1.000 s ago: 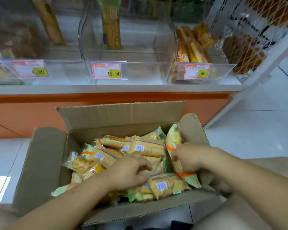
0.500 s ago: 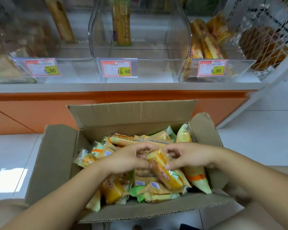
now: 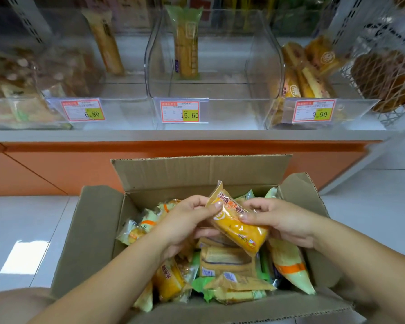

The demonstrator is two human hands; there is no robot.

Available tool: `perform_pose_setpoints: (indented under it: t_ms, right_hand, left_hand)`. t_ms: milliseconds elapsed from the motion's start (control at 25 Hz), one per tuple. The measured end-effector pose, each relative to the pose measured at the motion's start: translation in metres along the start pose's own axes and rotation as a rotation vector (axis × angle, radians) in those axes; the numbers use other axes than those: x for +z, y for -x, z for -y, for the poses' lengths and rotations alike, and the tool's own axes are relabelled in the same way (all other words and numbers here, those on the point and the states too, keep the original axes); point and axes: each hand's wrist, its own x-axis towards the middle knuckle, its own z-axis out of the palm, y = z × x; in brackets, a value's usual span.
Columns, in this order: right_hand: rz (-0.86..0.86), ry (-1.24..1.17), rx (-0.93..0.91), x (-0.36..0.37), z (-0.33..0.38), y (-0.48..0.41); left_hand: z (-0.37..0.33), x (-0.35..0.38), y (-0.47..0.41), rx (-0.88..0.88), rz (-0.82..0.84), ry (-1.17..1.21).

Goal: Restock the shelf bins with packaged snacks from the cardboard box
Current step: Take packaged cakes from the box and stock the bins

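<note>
Picking is the step in hand: left hand (image 3: 185, 222) and right hand (image 3: 284, 222) each pinch, in a closed grip, one orange snack packet (image 3: 240, 230) just above the cardboard box (image 3: 91, 230). Next move, I judge: carry it far-right to the matching shelf bin (image 3: 355, 111).

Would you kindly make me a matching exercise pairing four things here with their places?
1. orange snack pack
2. cardboard box
3. 15.60 price tag
4. 9.90 price tag

a. front of the middle bin
b. between the left hand and right hand
c. front of the right bin
d. below the shelf, flaps open

Pairs: 1-b, 2-d, 3-a, 4-c.
</note>
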Motion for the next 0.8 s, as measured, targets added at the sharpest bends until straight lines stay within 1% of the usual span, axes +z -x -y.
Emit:
perform_pose_setpoints:
  t_ms: [120,200,240,320,400,480,520,600,680,800]
  right_hand:
    - [-0.007,-0.018,0.004,-0.002,0.004,0.002]
    - [-0.028,-0.028,-0.008,-0.002,0.01,0.005]
    - [-0.056,-0.075,-0.019,-0.003,0.013,0.006]
    - [-0.137,-0.319,-0.065,-0.006,0.019,0.008]
    - [-0.159,-0.621,-0.143,-0.006,0.028,0.01]
    - [-0.163,-0.807,-0.222,-0.003,0.034,0.011]
    - [-0.196,-0.864,-0.266,-0.002,0.037,0.011]
    - [-0.324,-0.929,-0.375,-0.002,0.044,0.011]
    - [-0.426,-0.958,-0.48,-0.007,0.056,0.019]
    - [-0.464,-0.887,-0.61,-0.023,0.079,0.041]
  left_hand:
    - [-0.004,-0.001,-0.001,-0.033,0.035,0.085]
    - [-0.008,0.0,-0.001,-0.04,0.043,0.099]
    - [-0.01,0.001,-0.001,-0.029,0.039,0.113]
    - [-0.017,0.005,-0.003,0.015,0.014,0.211]
    - [-0.026,0.011,-0.005,0.061,0.01,0.357]
    - [-0.034,0.021,-0.004,0.108,0.026,0.437]
    - [-0.037,0.028,-0.004,0.133,0.031,0.442]
    - [-0.043,0.043,0.0,0.189,0.034,0.355]
    - [-0.053,0.059,0.004,0.268,0.037,0.154]
    - [-0.08,0.083,0.006,0.427,0.027,-0.129]
